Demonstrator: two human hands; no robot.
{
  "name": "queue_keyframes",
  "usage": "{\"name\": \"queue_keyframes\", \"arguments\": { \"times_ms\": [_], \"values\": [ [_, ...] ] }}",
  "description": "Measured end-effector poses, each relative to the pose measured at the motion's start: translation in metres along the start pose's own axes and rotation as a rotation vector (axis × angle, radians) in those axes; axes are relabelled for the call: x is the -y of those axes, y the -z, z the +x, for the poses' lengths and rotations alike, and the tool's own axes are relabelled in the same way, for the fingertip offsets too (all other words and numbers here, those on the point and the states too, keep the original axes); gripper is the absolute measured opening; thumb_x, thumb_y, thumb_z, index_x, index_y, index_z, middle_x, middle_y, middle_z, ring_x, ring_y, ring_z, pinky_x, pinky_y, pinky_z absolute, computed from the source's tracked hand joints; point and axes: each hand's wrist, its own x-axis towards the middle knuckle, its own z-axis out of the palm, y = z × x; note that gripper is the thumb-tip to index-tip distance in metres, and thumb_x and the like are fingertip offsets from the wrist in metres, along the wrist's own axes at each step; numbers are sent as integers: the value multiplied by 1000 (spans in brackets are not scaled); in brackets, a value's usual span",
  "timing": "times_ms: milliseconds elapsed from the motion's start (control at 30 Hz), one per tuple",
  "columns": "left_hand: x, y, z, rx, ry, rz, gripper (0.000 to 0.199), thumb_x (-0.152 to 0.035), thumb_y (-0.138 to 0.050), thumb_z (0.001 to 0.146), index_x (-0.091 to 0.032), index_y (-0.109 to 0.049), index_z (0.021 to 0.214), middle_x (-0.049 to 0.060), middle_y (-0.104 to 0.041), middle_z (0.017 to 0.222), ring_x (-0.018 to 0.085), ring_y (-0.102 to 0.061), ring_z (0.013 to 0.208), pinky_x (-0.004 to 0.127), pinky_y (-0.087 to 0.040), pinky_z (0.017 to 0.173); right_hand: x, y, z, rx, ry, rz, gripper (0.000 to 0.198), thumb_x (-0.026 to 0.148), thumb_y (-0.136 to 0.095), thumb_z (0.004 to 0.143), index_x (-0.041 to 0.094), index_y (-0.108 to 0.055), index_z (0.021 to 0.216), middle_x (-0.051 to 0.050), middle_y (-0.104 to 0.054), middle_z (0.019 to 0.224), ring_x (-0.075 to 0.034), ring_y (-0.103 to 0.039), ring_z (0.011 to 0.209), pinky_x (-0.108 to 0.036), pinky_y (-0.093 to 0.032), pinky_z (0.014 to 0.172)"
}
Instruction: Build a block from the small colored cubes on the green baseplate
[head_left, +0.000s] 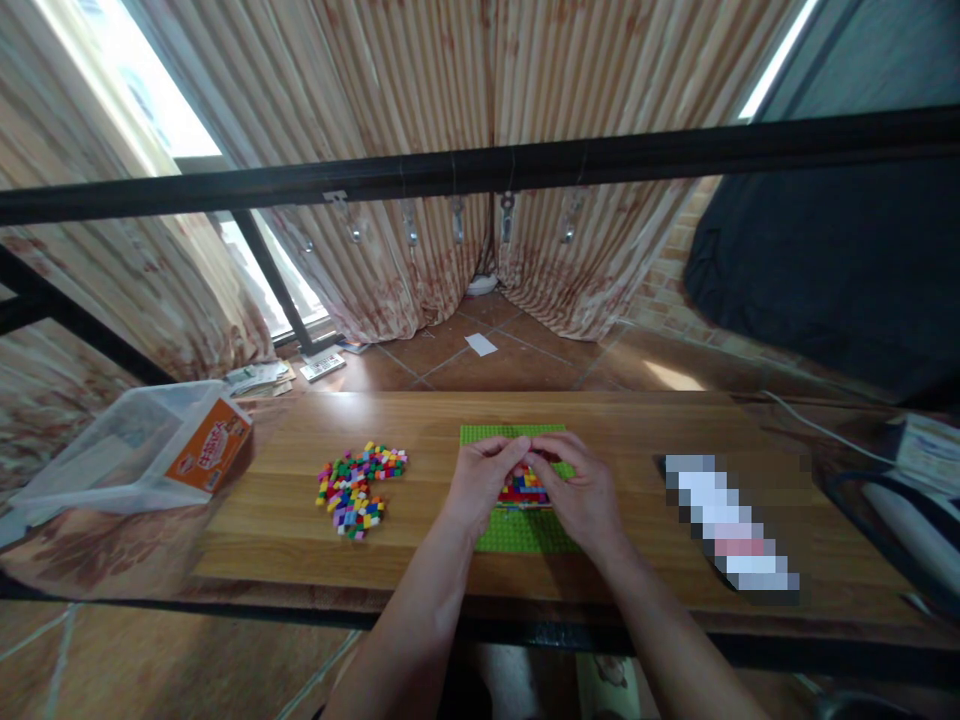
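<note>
A green studded baseplate (514,535) lies on the wooden tabletop in front of me. On it sits a low build of small bricks (525,487) in red, yellow, blue and other colours, partly covered by my hands. My left hand (482,482) comes in from the left with thumb and fingers pinched together above the build. From the right, my right hand (583,488) is bent over it, its fingertips closed near the left ones. Whatever lies between the fingertips is too small or hidden to name. Left of the plate is a scattered pile of small coloured bricks (361,488).
The wooden table (262,540) carries a pixelated oblong object (731,525) on the right. A clear plastic bin (135,450) with an orange label stands off the left end. A dark metal bar (420,175) crosses beyond the table, before striped curtains (405,80).
</note>
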Motion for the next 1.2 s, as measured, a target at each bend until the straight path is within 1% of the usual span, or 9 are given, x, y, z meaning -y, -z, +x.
{"name": "queue_keyframes", "arguments": {
  "times_ms": [133, 200, 300, 367, 433, 533, 667, 833, 1200],
  "values": [
    [-3, 2, 1, 7, -32, 63, 36, -50, -75, 69, -14, -71, 67, -1, -60, 58, 7, -44, 51, 20, -33, 49, -7, 2, 3, -37, -52, 12, 15, 37, -64, 86, 25, -74, 86, -3, -69, 89, -18, -64, 83, -31, -51, 75],
    [-3, 5, 3, -61, -52, 125, 33, -47, -69, 74, -14, -71, 70, 0, -64, 63, 8, -47, 52, 21, -35, 50, -14, 5, 5, -96, -128, 11, 17, 38, -66, 83, 24, -74, 84, -4, -71, 88, -19, -64, 82, -32, -51, 75],
    [-4, 13, 8, -194, -109, 219, 27, -39, -64, 79, -14, -72, 71, 0, -66, 65, 9, -50, 55, 21, -37, 53, -27, 10, 8, -168, -296, 16, 21, 41, -69, 78, 22, -75, 82, -5, -74, 84, -20, -66, 78, -34, -51, 75],
    [-2, 19, 12, -246, -136, 257, 21, -32, -63, 79, -14, -73, 74, 0, -67, 66, 9, -52, 57, 21, -40, 56, -34, 13, 9, -157, -384, 31, 22, 42, -70, 75, 21, -76, 80, -5, -76, 82, -22, -68, 77, -36, -52, 76],
    [0, 24, 15, -270, -144, 283, 17, -28, -63, 78, -14, -74, 79, 0, -69, 68, 10, -56, 61, 21, -42, 60, -39, 14, 9, -115, -427, 36, 23, 42, -70, 73, 21, -76, 78, -5, -77, 80, -22, -69, 75, -36, -52, 75],
    [5, 27, 19, -296, -136, 333, 15, -23, -64, 77, -14, -74, 82, 2, -71, 73, 13, -62, 68, 23, -46, 65, -42, 13, 9, -81, -444, 41, 23, 42, -69, 71, 22, -77, 76, -5, -77, 79, -23, -69, 73, -37, -53, 73],
    [10, 26, 19, -282, -116, 439, 13, -20, -65, 77, -14, -74, 83, 4, -74, 78, 15, -65, 73, 25, -48, 70, -44, 10, 8, -90, -459, 60, 21, 42, -71, 70, 23, -78, 78, -4, -78, 83, -23, -71, 77, -39, -54, 78],
    [13, 26, 20, -245, -92, 507, 12, -21, -66, 79, -15, -75, 85, 5, -74, 80, 16, -66, 74, 26, -49, 70, -50, 9, 7, -115, -477, 81, 21, 42, -74, 67, 24, -79, 78, -4, -79, 84, -25, -72, 81, -41, -54, 83],
    [19, 28, 21, -232, -110, 592, 14, -20, -65, 80, -15, -74, 89, 6, -75, 84, 17, -66, 74, 27, -50, 68, -57, 6, 5, -122, -489, 117, 21, 40, -77, 66, 22, -78, 78, -5, -78, 81, -22, -70, 75, -38, -54, 78]
  ]
}}
